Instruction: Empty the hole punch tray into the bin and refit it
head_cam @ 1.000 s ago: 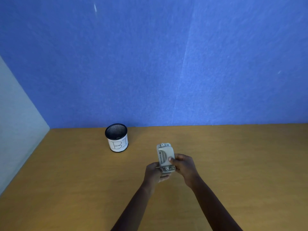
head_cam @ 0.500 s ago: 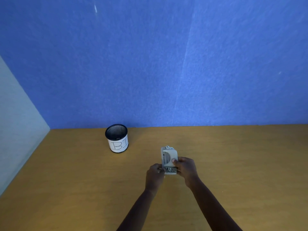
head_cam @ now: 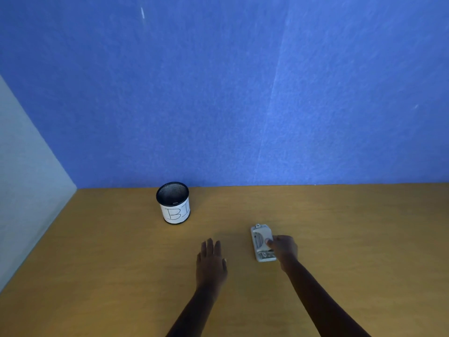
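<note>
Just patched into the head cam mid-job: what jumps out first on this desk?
The pale grey hole punch lies flat on the wooden desk, right of centre, with the right hand resting on its near right side. The left hand is spread flat and empty beside it. A black mesh bin stands at the back left, against the blue wall.

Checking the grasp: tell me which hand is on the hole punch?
The right hand, its fingers on the hole punch; the left hand lies flat and empty, apart from it.
</note>
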